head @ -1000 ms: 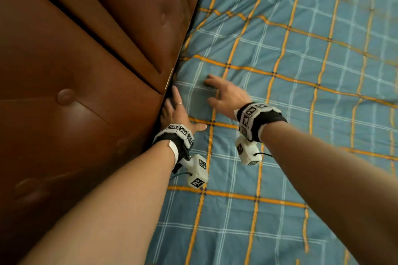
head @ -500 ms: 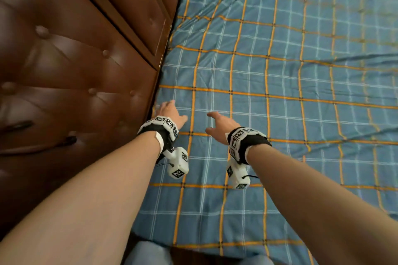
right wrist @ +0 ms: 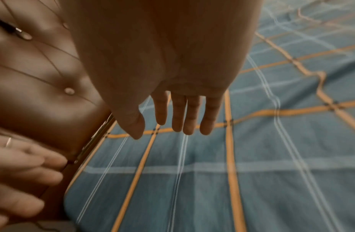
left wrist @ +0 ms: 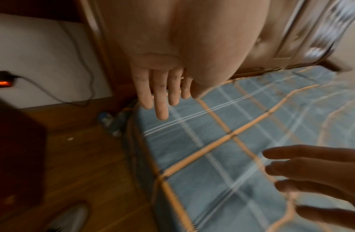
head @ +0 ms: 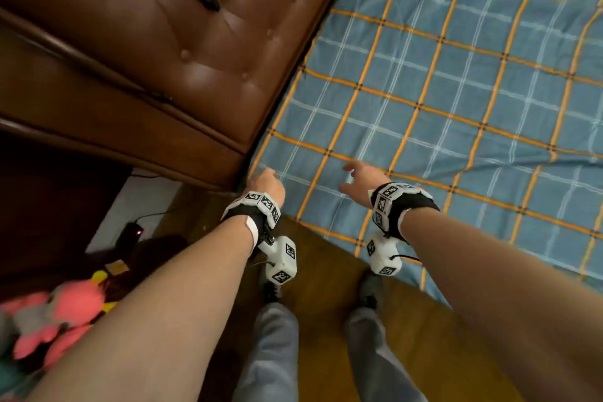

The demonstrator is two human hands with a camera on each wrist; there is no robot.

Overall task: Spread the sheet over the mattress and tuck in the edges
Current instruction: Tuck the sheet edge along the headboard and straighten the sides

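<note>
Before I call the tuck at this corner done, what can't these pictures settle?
- Tuck along the headboard: the sheet disappears into a dark gap in the head view.
- Left hand fingers: behind its knuckles in the head view.
- Sheet's corner edge: motion-blurred in the left wrist view.
- Far side of the bed: cut off by the frame.

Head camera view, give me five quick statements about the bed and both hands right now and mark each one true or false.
1. The sheet is blue with orange and white lines. True.
2. The right hand grips a fold of the sheet. False: its fingers are straight and hold nothing.
3. The left hand is near the corner by the brown headboard. True.
4. The left hand holds a pillow. False: it holds nothing.
5. The floor is wooden. True.
</note>
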